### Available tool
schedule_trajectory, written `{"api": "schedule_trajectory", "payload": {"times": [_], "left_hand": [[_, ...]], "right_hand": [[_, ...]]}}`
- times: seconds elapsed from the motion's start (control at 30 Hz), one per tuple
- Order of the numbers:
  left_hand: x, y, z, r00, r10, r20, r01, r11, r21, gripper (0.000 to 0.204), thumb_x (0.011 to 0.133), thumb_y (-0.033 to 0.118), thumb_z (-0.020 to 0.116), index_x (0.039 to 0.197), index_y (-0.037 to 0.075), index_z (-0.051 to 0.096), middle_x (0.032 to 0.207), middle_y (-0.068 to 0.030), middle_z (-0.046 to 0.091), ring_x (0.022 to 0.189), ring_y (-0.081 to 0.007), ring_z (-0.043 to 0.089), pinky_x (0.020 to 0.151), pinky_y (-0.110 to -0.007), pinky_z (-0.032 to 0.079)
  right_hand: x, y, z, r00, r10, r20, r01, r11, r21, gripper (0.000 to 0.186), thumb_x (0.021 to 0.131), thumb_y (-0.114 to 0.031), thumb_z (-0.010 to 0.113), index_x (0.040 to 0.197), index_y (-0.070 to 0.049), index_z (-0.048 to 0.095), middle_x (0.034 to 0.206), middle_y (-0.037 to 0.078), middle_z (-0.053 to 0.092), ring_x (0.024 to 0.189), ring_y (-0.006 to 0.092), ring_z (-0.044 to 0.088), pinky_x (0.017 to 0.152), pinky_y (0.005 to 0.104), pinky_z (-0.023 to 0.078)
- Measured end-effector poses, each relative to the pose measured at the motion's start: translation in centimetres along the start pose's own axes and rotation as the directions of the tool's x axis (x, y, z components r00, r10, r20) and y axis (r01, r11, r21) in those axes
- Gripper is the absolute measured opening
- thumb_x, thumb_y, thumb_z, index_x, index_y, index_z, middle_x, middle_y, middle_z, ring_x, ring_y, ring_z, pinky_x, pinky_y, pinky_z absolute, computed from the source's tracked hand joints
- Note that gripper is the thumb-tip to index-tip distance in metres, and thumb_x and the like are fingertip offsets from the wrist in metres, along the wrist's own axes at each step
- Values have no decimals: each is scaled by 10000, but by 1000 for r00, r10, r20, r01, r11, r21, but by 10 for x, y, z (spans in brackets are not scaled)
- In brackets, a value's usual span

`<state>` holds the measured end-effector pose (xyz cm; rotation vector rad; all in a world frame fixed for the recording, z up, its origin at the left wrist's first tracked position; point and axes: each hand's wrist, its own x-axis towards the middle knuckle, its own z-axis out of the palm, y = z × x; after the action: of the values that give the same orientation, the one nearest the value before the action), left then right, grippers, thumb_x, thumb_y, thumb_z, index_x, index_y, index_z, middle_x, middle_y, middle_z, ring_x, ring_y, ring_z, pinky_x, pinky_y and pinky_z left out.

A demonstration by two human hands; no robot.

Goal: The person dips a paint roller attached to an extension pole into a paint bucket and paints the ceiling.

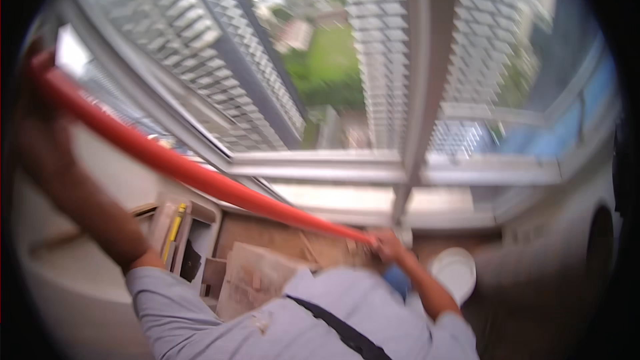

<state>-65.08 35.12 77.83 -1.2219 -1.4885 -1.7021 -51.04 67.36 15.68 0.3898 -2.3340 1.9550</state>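
A long red bar (207, 181) slants across the view, from the upper left down to the middle right. My right hand (388, 247) is closed around its lower end, near the window sill. At the left rim, my left hand (40, 110) is raised and grips the bar's upper end; that hand is dark and smeared, so its single fingers do not show. The bar passes in front of the window's lower left corner. Its exact kind cannot be made out.
Ahead stands a large window with metal frames (320, 168), towers and greenery beyond. Below left, a pale container (212, 217) holds a yellow tool (175, 227) beside a dusty board (250, 277). A round white object (455, 273) is at the lower right, beside a blurred grey shape (547, 267).
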Motion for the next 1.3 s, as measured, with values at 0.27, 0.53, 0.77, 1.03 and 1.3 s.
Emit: {"api": "schedule_trajectory", "payload": {"times": [0.27,0.53,0.77,1.03,1.3], "left_hand": [[8,4,145,985,51,-167,-48,999,20,490,1019,279,592,1392,-23,494,925,-56,638,732,-148,647,697,-291,553],[41,-15,193,975,70,-213,-46,992,114,324,1060,265,512,1283,39,580,911,-47,634,704,-152,629,701,-308,548],[61,-18,207,959,45,-280,8,983,184,302,1047,212,543,1266,10,598,895,-55,653,718,-147,612,706,-286,538],[81,-23,237,963,47,-267,51,936,347,235,1062,252,502,1097,55,624,925,-58,653,718,-172,665,642,-320,571],[119,-29,209,945,41,-324,107,899,425,259,1069,233,471,1040,21,617,920,-78,666,731,-185,688,624,-324,575]], "right_hand": [[-12,45,-125,994,-27,-108,16,995,-99,529,987,-540,496,840,-65,677,692,127,616,674,244,598,667,433,498],[-8,32,-201,989,-20,-148,15,999,-34,483,980,-496,536,881,-48,689,704,113,619,681,218,585,652,423,485],[-23,44,-223,987,26,-161,-23,999,23,446,974,-458,572,917,-34,699,715,101,622,688,194,573,638,414,474],[-44,56,-242,986,77,-144,-65,994,87,409,967,-414,612,959,-17,711,727,88,626,695,167,559,623,404,461],[-9,56,-240,976,27,-218,-32,999,-20,357,952,-367,642,899,-18,695,675,113,597,645,182,542,585,408,424]]}}
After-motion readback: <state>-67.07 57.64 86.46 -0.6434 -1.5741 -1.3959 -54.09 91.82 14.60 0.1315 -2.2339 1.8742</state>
